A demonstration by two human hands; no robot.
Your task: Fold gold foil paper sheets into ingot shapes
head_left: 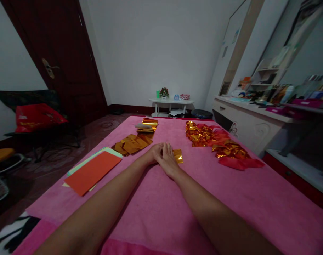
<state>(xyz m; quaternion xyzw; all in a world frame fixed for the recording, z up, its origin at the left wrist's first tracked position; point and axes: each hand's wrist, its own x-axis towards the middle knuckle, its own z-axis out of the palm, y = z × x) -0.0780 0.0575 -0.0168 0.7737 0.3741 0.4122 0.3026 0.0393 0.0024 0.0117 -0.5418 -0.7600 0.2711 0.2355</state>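
Note:
My left hand and my right hand meet near the middle of the pink-covered surface. Between and under them is a small gold foil sheet, whose shiny end sticks out to the right of my right hand. My right fingers are bent together over the foil. Most of my left fingers are hidden behind the right hand. Just left of them lie several flat gold foil sheets, dull side up. Farther back is a shiny gold foil roll, with a greyish rounded object before it.
Crumpled gold foil and red pieces lie on the right of the pink cover. Orange paper tops a coloured stack at left. A white side table stands by the wall, a cluttered dresser at right, a chair with a red bag at left.

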